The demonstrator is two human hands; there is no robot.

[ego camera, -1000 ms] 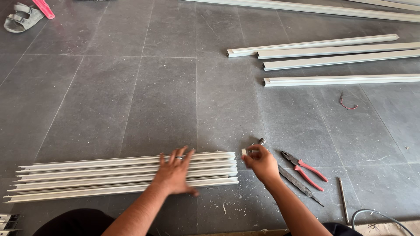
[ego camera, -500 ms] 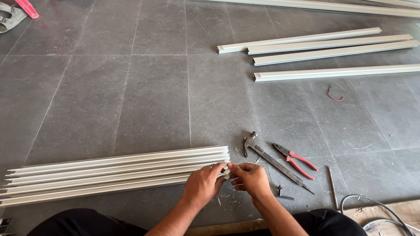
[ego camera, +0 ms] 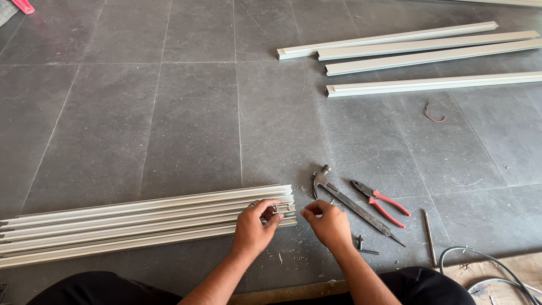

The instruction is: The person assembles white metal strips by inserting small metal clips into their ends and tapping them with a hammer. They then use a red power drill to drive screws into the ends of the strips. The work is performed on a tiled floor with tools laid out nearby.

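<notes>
A bundle of long white plastic channel strips lies on the grey tiled floor, its right ends near my hands. My left hand rests on the bundle's end and pinches a small metal piece against the strips. My right hand hovers just right of the bundle with thumb and fingers pinched together; I cannot make out anything between them. A claw hammer lies right behind my right hand.
Red-handled pliers lie beside the hammer, with small screws and a thin metal rod nearby. Several more white strips lie at the far right, a red wire scrap below them. A grey cable curls bottom right.
My right hand left the hammer area and came to the bundle's end, then drew slightly apart from my left hand. My left hand shifted from flat on the strips to pinching a small piece.
</notes>
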